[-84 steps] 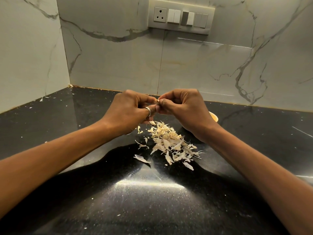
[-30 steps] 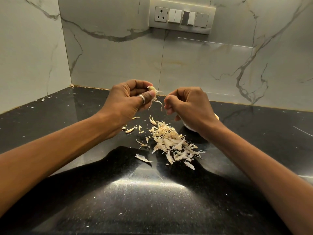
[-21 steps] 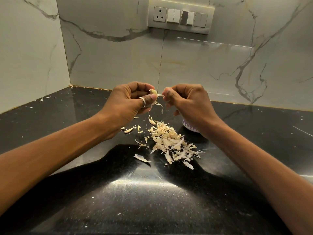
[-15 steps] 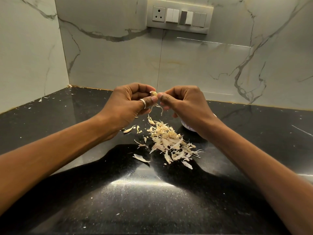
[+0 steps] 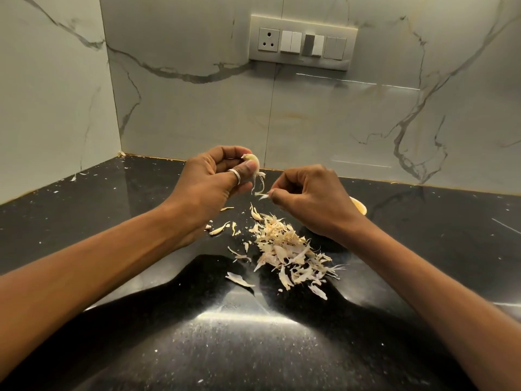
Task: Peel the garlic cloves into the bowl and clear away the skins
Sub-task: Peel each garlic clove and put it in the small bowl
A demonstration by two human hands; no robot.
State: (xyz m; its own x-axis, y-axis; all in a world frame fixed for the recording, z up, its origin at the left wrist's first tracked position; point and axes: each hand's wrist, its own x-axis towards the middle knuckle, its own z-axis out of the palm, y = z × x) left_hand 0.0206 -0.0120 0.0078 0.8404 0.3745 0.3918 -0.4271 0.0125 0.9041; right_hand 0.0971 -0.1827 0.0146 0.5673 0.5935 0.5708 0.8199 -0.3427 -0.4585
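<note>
My left hand [image 5: 214, 184], a ring on its thumb, pinches a pale garlic clove [image 5: 252, 159] between thumb and fingertips above the black counter. Loose strands of skin hang from the clove's lower end. My right hand [image 5: 313, 198], a little lower and to the right, pinches a small strip of skin [image 5: 263, 196] between thumb and forefinger. A heap of dry garlic skins [image 5: 287, 249] lies on the counter below both hands. The bowl [image 5: 358, 206] sits behind my right hand, and only a bit of its rim shows.
The black speckled counter [image 5: 253, 348] meets marble walls at the back and left, forming a corner. A switch panel [image 5: 303, 43] is mounted on the back wall. Stray skin flakes [image 5: 220, 228] lie left of the heap and small bits near the left wall.
Half a second ago my hands met at the clove. My right hand has since pulled down and to the right, tearing a strip of skin away. My left hand stays raised with the clove.
</note>
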